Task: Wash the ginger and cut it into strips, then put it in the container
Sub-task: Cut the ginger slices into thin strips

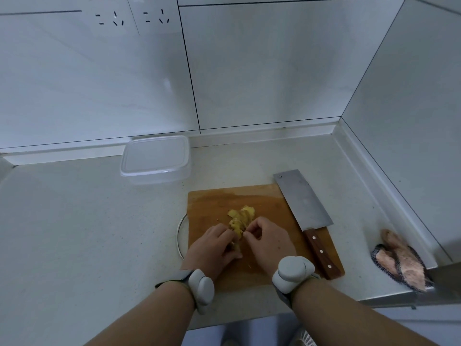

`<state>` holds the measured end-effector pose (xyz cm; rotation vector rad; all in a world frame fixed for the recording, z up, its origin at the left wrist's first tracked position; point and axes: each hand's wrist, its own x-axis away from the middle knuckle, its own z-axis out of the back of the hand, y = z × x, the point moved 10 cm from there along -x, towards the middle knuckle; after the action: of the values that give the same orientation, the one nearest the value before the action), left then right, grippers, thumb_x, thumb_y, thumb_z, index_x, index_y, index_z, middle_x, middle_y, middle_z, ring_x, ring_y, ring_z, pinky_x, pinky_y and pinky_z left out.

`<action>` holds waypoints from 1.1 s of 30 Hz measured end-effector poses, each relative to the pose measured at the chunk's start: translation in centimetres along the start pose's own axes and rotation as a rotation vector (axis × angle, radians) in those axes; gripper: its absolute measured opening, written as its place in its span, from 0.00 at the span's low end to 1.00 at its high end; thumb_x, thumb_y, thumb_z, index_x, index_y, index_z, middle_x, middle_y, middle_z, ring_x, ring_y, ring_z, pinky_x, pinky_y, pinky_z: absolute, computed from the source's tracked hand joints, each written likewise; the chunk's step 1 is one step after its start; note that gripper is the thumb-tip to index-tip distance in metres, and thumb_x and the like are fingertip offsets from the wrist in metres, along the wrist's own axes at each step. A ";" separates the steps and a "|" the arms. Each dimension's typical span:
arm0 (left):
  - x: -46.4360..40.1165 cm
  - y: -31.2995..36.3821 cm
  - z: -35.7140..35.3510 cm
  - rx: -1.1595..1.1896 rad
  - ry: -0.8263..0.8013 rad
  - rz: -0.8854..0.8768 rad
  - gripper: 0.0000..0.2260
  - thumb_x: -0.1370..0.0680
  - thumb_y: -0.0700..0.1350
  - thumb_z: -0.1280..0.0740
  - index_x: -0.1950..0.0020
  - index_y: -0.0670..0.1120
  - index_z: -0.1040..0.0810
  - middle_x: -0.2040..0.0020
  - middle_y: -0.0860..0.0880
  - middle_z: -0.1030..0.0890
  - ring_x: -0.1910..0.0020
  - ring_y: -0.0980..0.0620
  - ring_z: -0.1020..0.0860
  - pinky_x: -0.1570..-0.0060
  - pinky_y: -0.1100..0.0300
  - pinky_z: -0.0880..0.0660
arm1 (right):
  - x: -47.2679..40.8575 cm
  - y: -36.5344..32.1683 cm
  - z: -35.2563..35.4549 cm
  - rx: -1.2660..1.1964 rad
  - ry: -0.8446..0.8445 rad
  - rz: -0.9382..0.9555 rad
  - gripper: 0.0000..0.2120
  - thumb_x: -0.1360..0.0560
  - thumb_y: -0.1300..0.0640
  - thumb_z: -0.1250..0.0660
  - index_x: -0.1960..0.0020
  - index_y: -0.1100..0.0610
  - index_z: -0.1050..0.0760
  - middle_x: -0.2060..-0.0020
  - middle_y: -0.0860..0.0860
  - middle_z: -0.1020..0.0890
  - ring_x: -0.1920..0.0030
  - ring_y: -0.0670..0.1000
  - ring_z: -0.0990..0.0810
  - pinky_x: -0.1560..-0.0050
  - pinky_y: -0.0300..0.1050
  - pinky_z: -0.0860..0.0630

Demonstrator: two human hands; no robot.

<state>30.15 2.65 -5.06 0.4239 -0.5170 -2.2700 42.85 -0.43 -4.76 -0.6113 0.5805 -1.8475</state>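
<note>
both hands' fingers (pixel 252 232) pinch sliced ginger (pixel 240 218), partly hiding its near end.

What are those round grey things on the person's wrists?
Each bare forearm wears a dark strap holding a smooth, light grey, rounded two-lobed device: one on the left wrist, one on the right wrist. No sleeves, gloves or cables show on the left hand or right hand.
</note>
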 end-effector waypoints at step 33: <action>-1.1 -1.7 1.2 0.159 0.122 0.269 0.08 0.26 0.48 0.30 0.49 0.50 0.23 0.49 0.55 0.28 0.57 0.55 0.26 0.58 0.64 0.26 | -0.7 1.8 0.9 -0.189 0.163 0.000 0.03 0.24 0.58 0.31 0.53 0.50 0.23 0.61 0.41 0.21 0.60 0.39 0.22 0.60 0.30 0.28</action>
<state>29.29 4.80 -4.74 0.5351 -0.6536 -1.9405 44.86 -0.48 -5.33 -0.5866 0.8706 -1.8664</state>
